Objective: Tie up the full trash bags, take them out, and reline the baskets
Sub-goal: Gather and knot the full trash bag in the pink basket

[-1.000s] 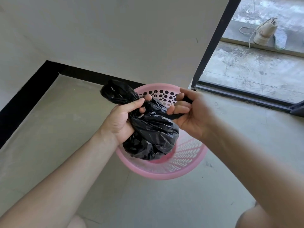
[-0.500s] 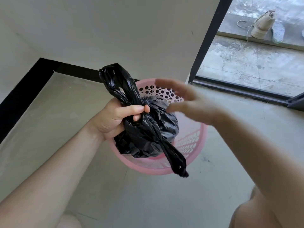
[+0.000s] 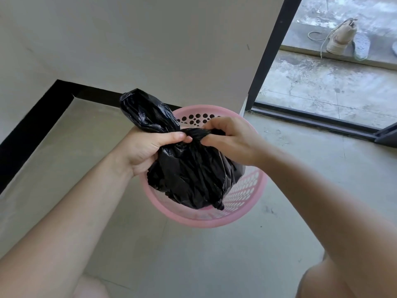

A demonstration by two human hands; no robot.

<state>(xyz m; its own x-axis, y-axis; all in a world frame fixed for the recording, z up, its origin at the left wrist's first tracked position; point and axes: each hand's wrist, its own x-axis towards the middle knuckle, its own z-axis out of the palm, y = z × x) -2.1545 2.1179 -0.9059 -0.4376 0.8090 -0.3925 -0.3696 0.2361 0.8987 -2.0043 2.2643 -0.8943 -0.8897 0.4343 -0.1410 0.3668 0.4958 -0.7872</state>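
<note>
A full black trash bag [image 3: 193, 175] hangs above a pink perforated basket [image 3: 247, 198] that stands on the floor. My left hand [image 3: 148, 147] grips the bag's neck, and one twisted end of the bag sticks up behind it. My right hand [image 3: 229, 138] pinches a twisted strand of the bag at the knot, right beside my left thumb. Another loose end hangs down the bag's front. The inside of the basket is mostly hidden by the bag.
A white wall with black skirting [image 3: 36, 123] runs behind the basket. To the right, a black door frame [image 3: 268, 52] and sill track open onto a concrete area with a shoe [image 3: 341, 37] and an insole. My knee [image 3: 322, 280] shows at the bottom right.
My right hand had let go of its strand, hovered open, and now pinches the bag at the knot again. The bag stayed over the basket in my left hand.
</note>
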